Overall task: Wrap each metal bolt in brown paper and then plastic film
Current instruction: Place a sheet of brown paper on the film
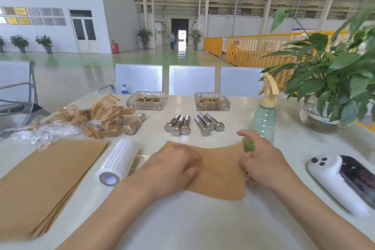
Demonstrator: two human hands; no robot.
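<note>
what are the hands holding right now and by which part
Both hands hold one brown paper sheet: the left hand grips its left edge, the right hand pinches its right edge. No bolt is held.
</note>
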